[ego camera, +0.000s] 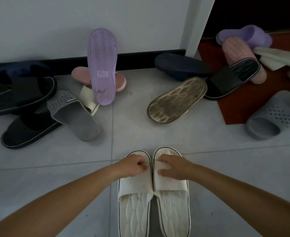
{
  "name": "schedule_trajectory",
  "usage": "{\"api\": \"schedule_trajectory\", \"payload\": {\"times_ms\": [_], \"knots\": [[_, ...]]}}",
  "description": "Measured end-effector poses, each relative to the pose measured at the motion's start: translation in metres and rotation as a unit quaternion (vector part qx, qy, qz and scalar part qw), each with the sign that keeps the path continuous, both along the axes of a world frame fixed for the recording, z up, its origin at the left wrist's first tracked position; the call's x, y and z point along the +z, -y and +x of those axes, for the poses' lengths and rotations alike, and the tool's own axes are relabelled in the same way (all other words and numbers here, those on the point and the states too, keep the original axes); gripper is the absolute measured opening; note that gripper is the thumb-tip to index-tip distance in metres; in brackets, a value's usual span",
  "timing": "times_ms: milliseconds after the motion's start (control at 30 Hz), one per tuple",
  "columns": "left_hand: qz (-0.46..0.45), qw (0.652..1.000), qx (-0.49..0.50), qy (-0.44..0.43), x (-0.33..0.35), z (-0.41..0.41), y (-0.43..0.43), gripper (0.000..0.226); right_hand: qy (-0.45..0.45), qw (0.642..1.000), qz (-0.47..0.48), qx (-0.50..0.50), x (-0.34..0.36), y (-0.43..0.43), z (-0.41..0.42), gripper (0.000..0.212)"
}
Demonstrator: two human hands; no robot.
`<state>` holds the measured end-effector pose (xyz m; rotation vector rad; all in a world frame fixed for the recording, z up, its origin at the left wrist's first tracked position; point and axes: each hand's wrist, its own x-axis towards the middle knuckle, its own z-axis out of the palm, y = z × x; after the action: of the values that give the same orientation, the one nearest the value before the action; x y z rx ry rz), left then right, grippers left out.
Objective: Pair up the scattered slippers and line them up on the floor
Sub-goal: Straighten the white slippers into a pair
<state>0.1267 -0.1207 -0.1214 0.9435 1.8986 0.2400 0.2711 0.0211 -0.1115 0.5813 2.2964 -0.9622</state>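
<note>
Grey tiled floor (132,134) fills most of the view, with a pale wall (55,23) and dark skirting behind it and a red mat (243,106) at the far right. Nearest the person, two white slippers lie side by side, soles down, toes pointing away and inner edges touching: the left white slipper (134,202) and the right white slipper (173,206). At the left lies a heap of two black slippers (21,94) and a grey perforated slipper (76,115) resting across them. Beside this heap, a lilac slipper (102,65) leans sole-out against the wall, over a pink slipper (80,75) and a cream slipper (88,96). In the middle, a dirty-soled slipper (176,100) lies upside down, just in front of a navy slipper (180,65). On the mat, a black slipper (233,79) overlaps an overturned pink one (238,52), with a second lilac slipper (248,35) behind. A second grey slipper (274,115) sits at the mat's edge. The left hand (132,165) grips the strap of the left white slipper, fingers curled at its front edge. The right hand (173,165) pinches the other strap, thumb on top and fingers tucked at the edge.
</note>
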Motion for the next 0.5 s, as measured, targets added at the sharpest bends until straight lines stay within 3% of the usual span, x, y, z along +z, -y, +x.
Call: {"api": "schedule_trajectory", "payload": {"times_ms": [200, 500], "knots": [[0.014, 1.000, 0.002, 0.000, -0.002, -0.003, 0.000, 0.013, 0.011, 1.000, 0.005, 0.009, 0.000, 0.003, -0.005, 0.047], [0.020, 1.000, 0.013, 0.018, 0.006, -0.008, -0.004, 0.023, 0.000, 1.000, 0.001, -0.023, 0.000, 0.015, -0.009, 0.055]]}}
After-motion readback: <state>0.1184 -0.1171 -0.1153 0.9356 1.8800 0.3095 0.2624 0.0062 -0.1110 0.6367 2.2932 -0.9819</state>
